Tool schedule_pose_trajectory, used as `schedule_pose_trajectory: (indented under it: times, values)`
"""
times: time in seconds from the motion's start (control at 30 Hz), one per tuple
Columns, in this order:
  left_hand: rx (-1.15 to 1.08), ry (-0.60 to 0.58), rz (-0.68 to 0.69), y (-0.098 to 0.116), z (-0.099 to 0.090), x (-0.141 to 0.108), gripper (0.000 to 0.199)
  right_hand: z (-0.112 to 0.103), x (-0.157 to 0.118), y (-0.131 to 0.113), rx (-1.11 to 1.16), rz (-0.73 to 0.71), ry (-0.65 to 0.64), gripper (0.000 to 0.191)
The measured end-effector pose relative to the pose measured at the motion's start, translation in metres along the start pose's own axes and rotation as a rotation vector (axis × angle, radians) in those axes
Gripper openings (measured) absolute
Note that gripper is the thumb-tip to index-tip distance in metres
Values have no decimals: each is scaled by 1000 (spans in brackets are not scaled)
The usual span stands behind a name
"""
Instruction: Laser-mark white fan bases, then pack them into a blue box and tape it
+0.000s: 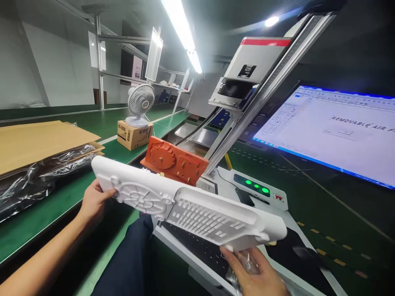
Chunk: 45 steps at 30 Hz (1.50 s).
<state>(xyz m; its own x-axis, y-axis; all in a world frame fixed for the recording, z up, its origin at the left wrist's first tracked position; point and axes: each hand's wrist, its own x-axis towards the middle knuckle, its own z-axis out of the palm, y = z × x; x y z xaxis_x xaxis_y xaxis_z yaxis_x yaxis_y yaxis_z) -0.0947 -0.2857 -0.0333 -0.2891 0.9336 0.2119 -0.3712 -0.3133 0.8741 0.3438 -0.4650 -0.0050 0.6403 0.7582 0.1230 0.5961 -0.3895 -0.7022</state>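
Observation:
A long white plastic housing [188, 205] spans the middle of the view, tilted down to the right, with a round spoked grille and a slotted panel on the side facing me. My left hand [95, 199] grips its left end, thumb on the near face. At the lower right edge my right hand [251, 269] pinches the housing, and crumpled clear plastic shows at that palm. Just behind the housing stands an orange fixture [175, 160] with a round recess and small brass-coloured pins. Beyond it rises a marking machine head [243, 70] on a slanted metal column.
A screen [333, 127] with lettering is at the right. A white control box [261, 189] has green lights, with a mouse [304, 253] nearby. At left, cardboard sheets [46, 142] lie by black plastic wrap [40, 185]. A fan [141, 102] stands on a carton [134, 135].

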Motion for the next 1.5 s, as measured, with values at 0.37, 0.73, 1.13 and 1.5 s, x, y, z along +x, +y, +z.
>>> schedule_pose_trajectory:
  times: [0.37, 0.73, 1.13, 1.5]
  values:
    - [651, -262, 215, -48, 92, 200, 71, 56, 103, -71, -389, -23, 47, 59]
    - [848, -273, 215, -83, 131, 257, 71, 88, 183, -69, -409, -53, 69, 58]
    - [873, -260, 188, -98, 145, 259, 70, 98, 209, -60, -452, -54, -8, 60]
    - [925, -255, 184, -98, 148, 254, 72, 98, 233, -67, -466, -90, 41, 50]
